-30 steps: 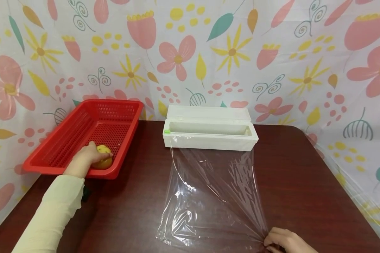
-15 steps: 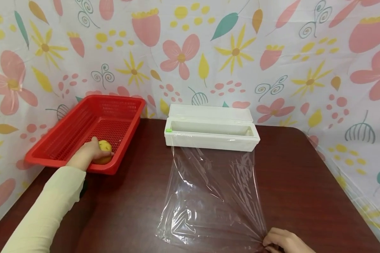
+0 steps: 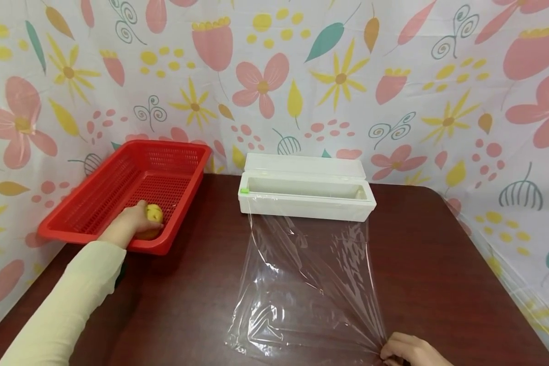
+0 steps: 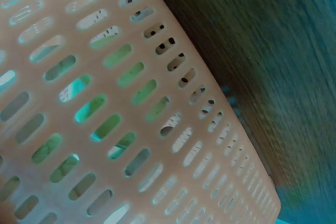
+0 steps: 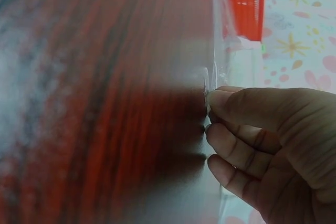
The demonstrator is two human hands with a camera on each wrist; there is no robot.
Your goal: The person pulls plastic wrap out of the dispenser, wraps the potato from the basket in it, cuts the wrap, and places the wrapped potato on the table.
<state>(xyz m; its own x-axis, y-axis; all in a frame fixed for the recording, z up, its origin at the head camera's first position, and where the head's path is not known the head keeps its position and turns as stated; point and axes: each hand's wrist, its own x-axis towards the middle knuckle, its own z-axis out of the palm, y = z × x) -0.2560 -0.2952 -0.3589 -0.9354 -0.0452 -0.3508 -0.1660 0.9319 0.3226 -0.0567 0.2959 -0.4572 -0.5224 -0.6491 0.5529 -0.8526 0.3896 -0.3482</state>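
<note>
In the head view, my left hand reaches over the near rim of a red plastic basket. Its fingers grip a yellow, rounded piece of produce, partly covered by the hand; its exact kind is unclear. In the left wrist view, the slotted basket wall hides that hand. At the lower right, my right hand pinches the corner of a clear sheet of cling film. The film stretches from a white dispenser box, whose lid stands up. The thumb and fingertips of the right hand show in the right wrist view.
A dark reddish-brown table carries everything. Behind it hangs a flower-patterned curtain, which also runs along both sides. A small green piece sits on the dispenser's left end. Under my left sleeve is a dark object, mostly hidden.
My left hand stays in the basket, and the yellow produce turns slightly under its fingers. The head view has shifted a little. My right hand and the film stay nearly still.
</note>
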